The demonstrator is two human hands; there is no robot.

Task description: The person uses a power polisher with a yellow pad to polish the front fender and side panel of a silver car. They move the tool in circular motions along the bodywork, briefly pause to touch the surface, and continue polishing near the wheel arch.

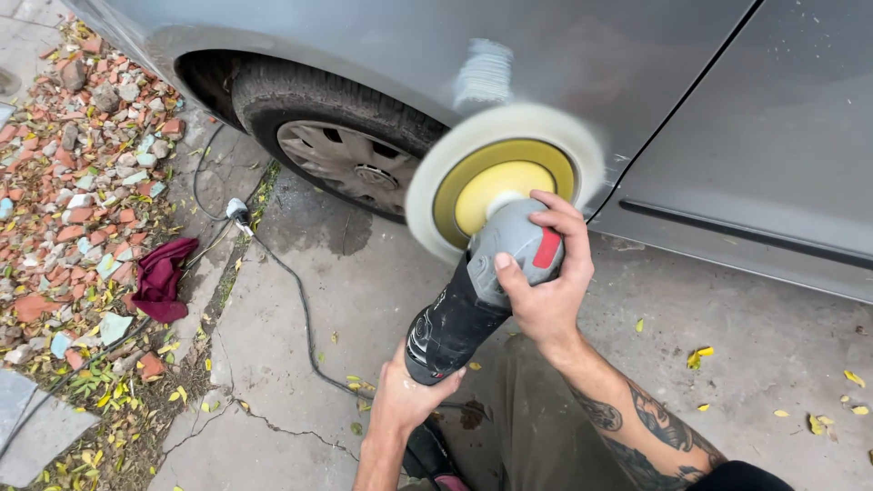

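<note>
I hold a power polisher [473,300] with a black body and a grey head. My right hand [546,282] wraps the grey head from the right. Lower down, my left hand [405,395] grips the black rear of the body. The white foam pad on its yellow backing disc [505,173] presses against the grey car panel [582,55], just behind the rear wheel arch. A white smear of polish [484,73] streaks the panel above the pad. The polisher's black cord [305,323] trails over the concrete to a plug [238,214].
The car's tyre with a silver hubcap [350,164] is left of the pad. A dark red rag [164,277] lies by the cracked concrete's edge. Broken brick rubble [77,155] and yellow leaves cover the ground at left. My knee in olive trousers [536,436] is below the tool.
</note>
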